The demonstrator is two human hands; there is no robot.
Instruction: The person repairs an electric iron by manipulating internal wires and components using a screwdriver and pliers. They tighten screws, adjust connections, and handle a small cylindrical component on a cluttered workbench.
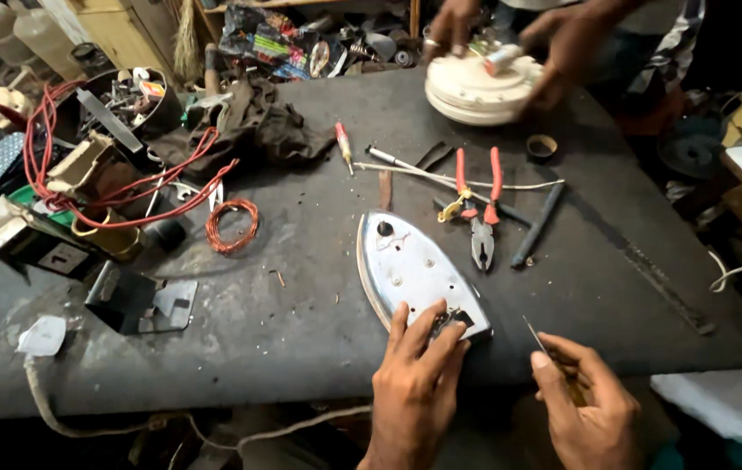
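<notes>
Fingers (423, 326) of left hand (414, 383) spread on shiny iron soleplate (414, 270) (pointed, silver); right hand (584, 405) pinching thin screwdriver (538, 339).

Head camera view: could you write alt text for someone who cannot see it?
A person's left hand presses on the wide end of a metal iron soleplate on a dark workbench, while the right hand holds a thin tool. Red-handled pliers lie beyond; another person's hands handle a round white housing.
</notes>
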